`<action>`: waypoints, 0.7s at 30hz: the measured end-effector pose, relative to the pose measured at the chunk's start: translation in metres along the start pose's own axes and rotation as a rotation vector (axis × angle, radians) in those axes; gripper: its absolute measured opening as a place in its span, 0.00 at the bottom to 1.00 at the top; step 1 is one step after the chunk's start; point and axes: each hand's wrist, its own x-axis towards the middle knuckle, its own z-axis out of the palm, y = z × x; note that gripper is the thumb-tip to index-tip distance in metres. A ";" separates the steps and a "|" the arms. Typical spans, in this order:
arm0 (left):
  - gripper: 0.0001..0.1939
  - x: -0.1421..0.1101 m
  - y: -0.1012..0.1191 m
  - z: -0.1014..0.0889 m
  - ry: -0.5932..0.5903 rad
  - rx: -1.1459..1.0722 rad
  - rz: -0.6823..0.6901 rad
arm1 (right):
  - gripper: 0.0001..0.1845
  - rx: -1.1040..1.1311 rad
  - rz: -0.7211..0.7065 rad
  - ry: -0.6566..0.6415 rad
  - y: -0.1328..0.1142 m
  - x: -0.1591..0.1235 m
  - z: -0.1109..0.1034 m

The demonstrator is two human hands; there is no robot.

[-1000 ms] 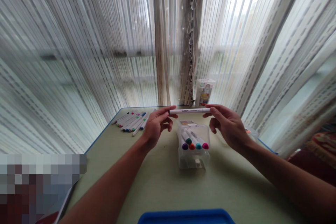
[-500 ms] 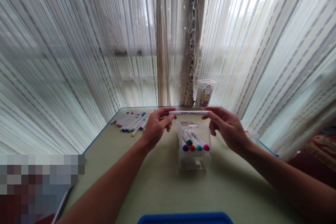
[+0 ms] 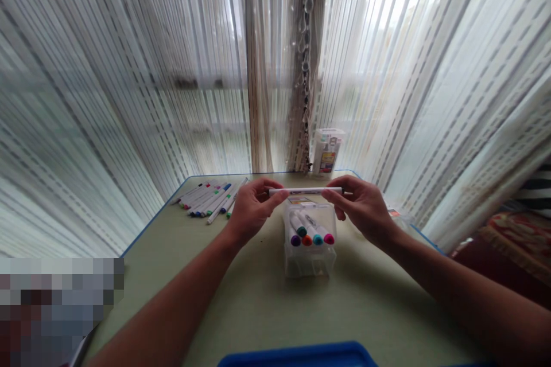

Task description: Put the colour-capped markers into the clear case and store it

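Note:
Both my hands hold one white marker [image 3: 305,191] level above the table, one at each end. My left hand [image 3: 252,210] pinches its left end between thumb and fingers. My right hand [image 3: 360,208] pinches its right end the same way. Just below the marker sits a clear plastic box [image 3: 309,258] with several markers lying in it, their purple, orange, teal and pink caps facing me. A row of several loose white markers [image 3: 209,199] lies on the green table [image 3: 258,292] to the left of my left hand.
A small clear container with a label [image 3: 326,152] stands at the table's far edge against the sheer curtains [image 3: 129,69]. A blue tray edge [image 3: 297,355] shows at the bottom. A red patterned cushion [image 3: 512,241] lies at the right.
The marker and both hands have sunk slightly toward the clear box. The view has shifted a little, so everything sits further left.

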 end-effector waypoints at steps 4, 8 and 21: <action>0.12 0.001 0.000 0.000 0.009 -0.022 0.004 | 0.16 0.038 0.014 0.017 0.002 0.002 -0.001; 0.14 0.001 0.002 0.000 0.028 -0.088 -0.022 | 0.15 0.120 0.054 0.028 0.005 0.004 -0.002; 0.14 0.002 0.004 -0.002 0.025 -0.230 -0.086 | 0.14 0.250 0.112 0.039 0.004 0.006 -0.003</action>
